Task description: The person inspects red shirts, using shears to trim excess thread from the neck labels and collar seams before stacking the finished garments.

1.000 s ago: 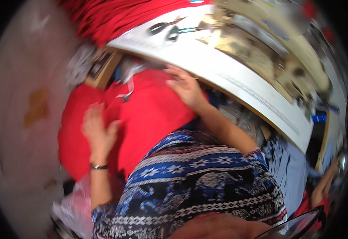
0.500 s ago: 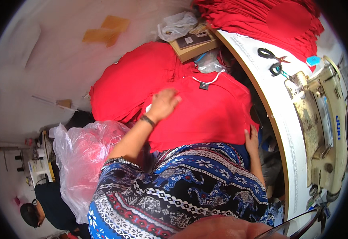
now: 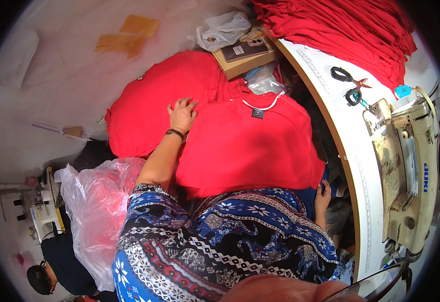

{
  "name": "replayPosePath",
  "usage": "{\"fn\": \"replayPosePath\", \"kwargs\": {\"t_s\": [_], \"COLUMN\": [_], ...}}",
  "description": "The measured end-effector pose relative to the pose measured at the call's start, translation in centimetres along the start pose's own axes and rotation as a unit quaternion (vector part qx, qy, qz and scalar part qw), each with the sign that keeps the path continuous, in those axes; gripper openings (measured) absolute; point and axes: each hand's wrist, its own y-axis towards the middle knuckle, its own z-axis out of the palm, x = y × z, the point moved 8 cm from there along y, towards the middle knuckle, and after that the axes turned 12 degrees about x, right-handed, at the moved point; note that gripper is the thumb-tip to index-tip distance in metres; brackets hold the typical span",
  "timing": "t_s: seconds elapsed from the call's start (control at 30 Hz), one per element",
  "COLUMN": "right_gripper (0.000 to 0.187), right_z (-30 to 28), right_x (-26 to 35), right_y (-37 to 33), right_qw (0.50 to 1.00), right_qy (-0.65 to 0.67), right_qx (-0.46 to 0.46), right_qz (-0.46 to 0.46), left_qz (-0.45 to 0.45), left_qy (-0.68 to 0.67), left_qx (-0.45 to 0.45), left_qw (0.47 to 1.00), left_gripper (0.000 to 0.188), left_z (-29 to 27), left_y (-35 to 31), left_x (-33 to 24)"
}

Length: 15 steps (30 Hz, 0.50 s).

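Left hand (image 3: 182, 114) flat, fingers spread, on soft red shirt (image 3: 250, 146); right hand (image 3: 322, 193) at hem, grip unclear.

A single head-worn fisheye view looks steeply down from above the red garment (image 3: 250, 146) on the person's lap, quite near it. The white sewing table (image 3: 353, 141) curves along the garment's right (its straight edge bent by the lens), floor lies to its left, and the wearer's patterned clothing fills the frame below it.
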Motion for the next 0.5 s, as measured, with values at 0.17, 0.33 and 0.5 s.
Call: {"fn": "replayPosePath", "kwargs": {"t_s": [0.17,0.33,0.5], "right_gripper": [0.025,0.025,0.025], "right_z": [-0.8,-0.8,-0.6], "right_x": [-0.3,1.0,1.0], "right_y": [0.8,0.9,1.1], "right_qw": [1.0,1.0,0.998], "right_qy": [-0.021,-0.025,0.024], "right_qx": [0.01,0.013,0.032], "right_qz": [0.006,-0.001,-0.041], "left_qz": [-0.012,0.044,-0.161], "left_qy": [-0.091,-0.14,-0.371], "left_qx": [0.036,0.031,-0.205], "left_qw": [0.995,0.989,0.891], "left_gripper": [0.038,0.043,0.039], "left_z": [-0.3,-0.6,-5.1], "left_y": [1.2,3.7,3.4], "left_x": [1.4,4.1,11.4]}}
